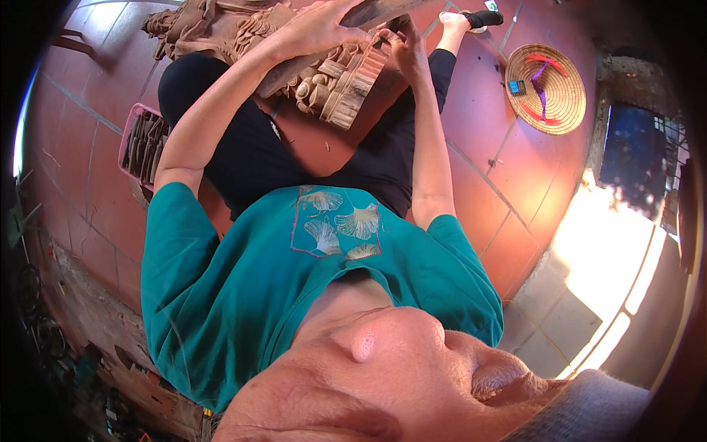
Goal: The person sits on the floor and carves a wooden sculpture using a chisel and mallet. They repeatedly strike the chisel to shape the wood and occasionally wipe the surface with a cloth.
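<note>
While we seemed to be steadying the carved brown piece (324,82) between our legs (250,129), our left hand (322,29) lay spread over its edge and our right hand (405,50) curled at its end, pinching what we could not tell. Its knobbly, wood-like relief and grooved, blocky end called, we judged, for a firm, careful grip.

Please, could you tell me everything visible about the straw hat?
The hat is round, tan, ringed and straw-like, with a purple strap across it and red strands near the strap's ends. It seems to lie hollow side up on the tiled floor, to the person's right; a small blue-grey item rests in it.
</note>
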{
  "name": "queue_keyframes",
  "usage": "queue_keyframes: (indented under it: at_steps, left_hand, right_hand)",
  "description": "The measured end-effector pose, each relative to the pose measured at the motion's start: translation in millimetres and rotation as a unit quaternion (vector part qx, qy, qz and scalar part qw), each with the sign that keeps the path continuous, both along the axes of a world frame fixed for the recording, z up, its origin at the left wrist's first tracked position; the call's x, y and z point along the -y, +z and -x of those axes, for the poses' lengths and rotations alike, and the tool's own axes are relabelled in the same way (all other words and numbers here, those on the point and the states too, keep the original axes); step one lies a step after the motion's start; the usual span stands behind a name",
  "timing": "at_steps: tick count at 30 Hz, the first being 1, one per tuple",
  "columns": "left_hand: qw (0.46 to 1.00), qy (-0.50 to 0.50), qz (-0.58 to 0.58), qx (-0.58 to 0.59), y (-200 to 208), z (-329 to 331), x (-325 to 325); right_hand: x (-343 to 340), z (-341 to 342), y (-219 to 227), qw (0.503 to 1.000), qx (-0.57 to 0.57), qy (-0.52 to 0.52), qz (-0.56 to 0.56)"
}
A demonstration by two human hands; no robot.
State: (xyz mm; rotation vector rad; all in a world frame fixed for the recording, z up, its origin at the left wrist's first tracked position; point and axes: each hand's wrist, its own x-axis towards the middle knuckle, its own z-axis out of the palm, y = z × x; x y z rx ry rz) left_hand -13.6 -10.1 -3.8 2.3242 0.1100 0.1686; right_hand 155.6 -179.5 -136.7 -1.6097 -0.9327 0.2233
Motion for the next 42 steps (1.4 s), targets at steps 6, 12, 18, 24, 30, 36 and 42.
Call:
queue_keyframes:
  at_steps: [6, 12, 18, 24, 30, 36, 42]
  left_hand:
    - [0.998, 0.008, 0.032, 0.051, -1, 4, -1]
    - [0.998, 0.005, 0.017, 0.06, 0, 3, -1]
    - [1.0, 0.013, 0.021, -0.002, 12, 8, 2]
    - [1.0, 0.005, 0.013, 0.006, 14, 8, 4]
    - [0.996, 0.004, 0.048, 0.08, 14, 9, 10]
    - [0.992, 0.021, 0.123, 0.006, 28, 13, 12]
    - [0.999, -0.003, -0.015, 0.032, 5, 14, 9]
  right_hand:
    - [11, 1, 9, 0.997, -0.067, 0.005, -0.03]
    - [8, -4, -1, 0.998, -0.019, -0.026, -0.055]
    - [6, 9, 4, 0.997, 0.056, -0.057, 0.019]
    - [4, 14, 0, 0.994, 0.093, -0.048, 0.026]
    - [7, 17, 6, 0.994, 0.091, -0.056, 0.024]
    - [6, 21, -1, 0.997, 0.06, -0.049, 0.001]
    - [6, 28, 16, 0.99, 0.112, -0.065, 0.058]
